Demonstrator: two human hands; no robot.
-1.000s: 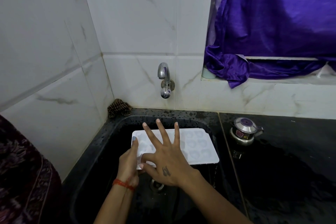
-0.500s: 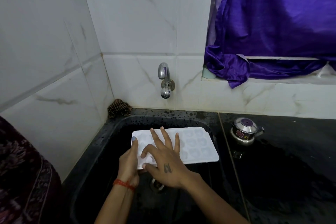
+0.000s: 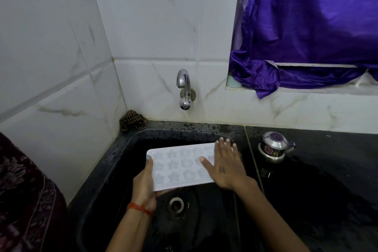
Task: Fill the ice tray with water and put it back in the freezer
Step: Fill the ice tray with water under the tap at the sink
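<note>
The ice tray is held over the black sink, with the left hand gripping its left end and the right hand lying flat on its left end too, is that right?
Not quite. The head view shows the right hand lying flat on the right end of the ice tray, not the left. The rest holds: the left hand grips the left end, over the black sink.

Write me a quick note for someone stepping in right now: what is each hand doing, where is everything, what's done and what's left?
Left hand: grips the left end of the ice tray, thumb on top.
Right hand: lies flat, fingers straight, on the tray's right end.
The tray is held roughly level over the black sink, in front of and below the tap; no water can be seen running.
Done: tray brought to the sink. I cannot tell whether its moulds hold water.
Left: fill if needed, then carry it to the freezer, which is not in view.
</note>
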